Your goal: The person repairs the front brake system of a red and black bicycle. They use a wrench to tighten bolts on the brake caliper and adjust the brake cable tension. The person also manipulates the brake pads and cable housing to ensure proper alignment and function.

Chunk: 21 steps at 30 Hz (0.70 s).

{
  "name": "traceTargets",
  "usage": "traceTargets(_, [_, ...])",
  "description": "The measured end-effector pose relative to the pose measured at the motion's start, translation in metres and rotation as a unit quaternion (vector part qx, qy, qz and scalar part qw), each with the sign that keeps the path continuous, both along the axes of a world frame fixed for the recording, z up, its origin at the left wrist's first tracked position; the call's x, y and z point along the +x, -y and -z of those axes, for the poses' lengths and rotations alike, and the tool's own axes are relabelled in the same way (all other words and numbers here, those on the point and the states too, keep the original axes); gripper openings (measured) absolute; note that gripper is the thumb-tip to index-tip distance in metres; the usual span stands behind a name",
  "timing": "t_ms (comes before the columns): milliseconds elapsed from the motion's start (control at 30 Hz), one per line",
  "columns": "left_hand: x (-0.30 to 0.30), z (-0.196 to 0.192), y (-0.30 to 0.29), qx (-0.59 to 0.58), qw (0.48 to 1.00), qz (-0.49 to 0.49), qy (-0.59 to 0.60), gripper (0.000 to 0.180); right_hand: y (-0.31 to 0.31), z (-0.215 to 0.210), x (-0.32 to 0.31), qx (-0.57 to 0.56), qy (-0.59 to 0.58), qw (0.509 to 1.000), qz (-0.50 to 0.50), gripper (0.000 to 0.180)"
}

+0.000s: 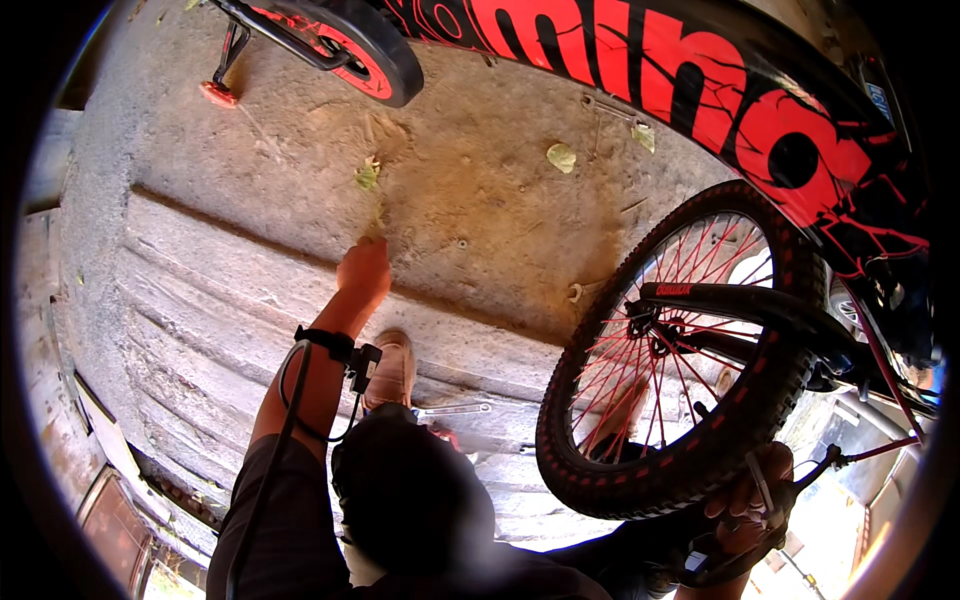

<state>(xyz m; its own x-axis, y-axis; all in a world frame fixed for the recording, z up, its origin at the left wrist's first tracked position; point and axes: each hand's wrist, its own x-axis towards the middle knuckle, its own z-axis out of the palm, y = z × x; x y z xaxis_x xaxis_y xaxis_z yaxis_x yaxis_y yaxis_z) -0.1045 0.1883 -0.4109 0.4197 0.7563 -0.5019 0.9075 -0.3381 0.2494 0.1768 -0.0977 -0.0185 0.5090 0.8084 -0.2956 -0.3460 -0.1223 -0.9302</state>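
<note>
My left hand [364, 274] reaches out over the concrete floor near the edge of a step, its fingers curled together. What they hold, if anything, is too small to make out. My right hand [745, 500] is at the lower right, closed around the bicycle handlebar beside a brake lever [760, 482]. Just above that hand stands the bicycle's wheel [560, 440], with a black knobby tyre and red spokes, held in a black fork [740, 300]. The black frame [790, 90] with red lettering slants across the top right.
A small black-and-red wheel [400, 75] and a red pedal [218, 95] are at the top left. A wrench [450, 409] lies by my shoe [392, 370]. Leaves [561, 157] are scattered on the floor. Ridged concrete steps [220, 270] run across the left.
</note>
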Motion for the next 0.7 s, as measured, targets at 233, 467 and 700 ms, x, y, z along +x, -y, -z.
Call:
traceTargets(233, [0.004, -0.007, 0.001, -0.016, 1.000, -0.019, -0.014, 0.023, 0.000, 0.000, -0.001, 0.001, 0.003, 1.000, 0.003, 0.030])
traceTargets(467, [0.002, -0.005, -0.001, -0.017, 0.999, -0.049, -0.004, 0.021, -0.003, 0.001, 0.000, 0.001, 0.004, 1.000, 0.006, 0.031])
traceTargets(700, [0.010, 0.002, 0.001, -0.046, 0.997, 0.003, 0.069, 0.018, -0.004, 0.003, 0.005, 0.003, 0.004, 1.000, 0.008, 0.032])
